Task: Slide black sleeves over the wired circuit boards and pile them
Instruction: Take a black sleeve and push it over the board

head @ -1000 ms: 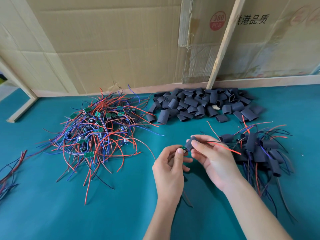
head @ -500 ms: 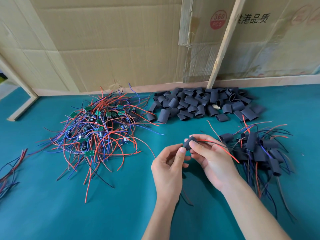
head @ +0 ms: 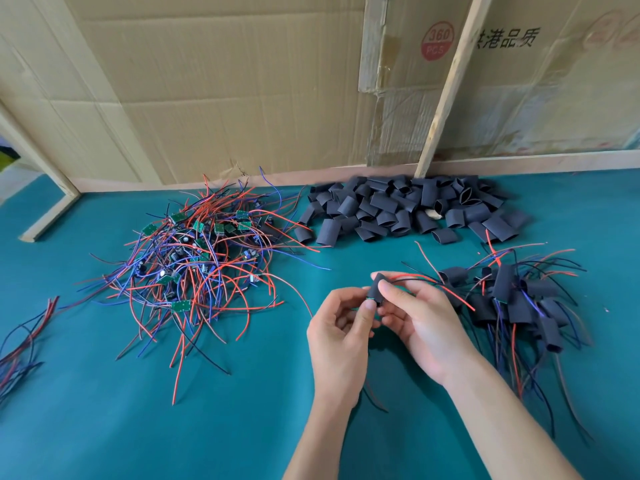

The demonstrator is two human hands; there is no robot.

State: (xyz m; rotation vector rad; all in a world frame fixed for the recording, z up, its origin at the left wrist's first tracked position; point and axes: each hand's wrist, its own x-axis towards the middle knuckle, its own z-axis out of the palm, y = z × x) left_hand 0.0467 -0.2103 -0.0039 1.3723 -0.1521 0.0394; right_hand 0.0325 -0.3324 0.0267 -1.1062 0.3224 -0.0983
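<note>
A teal work surface spans the view, backed by a cardboard wall with a slanted wooden strip leaning against it.

On the left half of the surface lies the largest pile: a tangle of unsleeved circuit boards, small green boards with red, blue and black wires spreading outward. Along the back edge, at the foot of the wooden strip, lies a heap of loose black sleeves. At the right, just beside the right hand, sits the finished pile — boards already covered by black sleeves, wires trailing toward the near edge. A small bundle of loose wires lies at the far left edge.

Both hands are raised above the surface in the centre. The right hand pinches a black sleeve between thumb and fingers; red and black wires exit its far end toward the finished pile. The left hand meets the sleeve's lower end, thumb and curled fingers closed on the board there — only a sliver of green shows below the sleeve. More wires hang below the hands.
</note>
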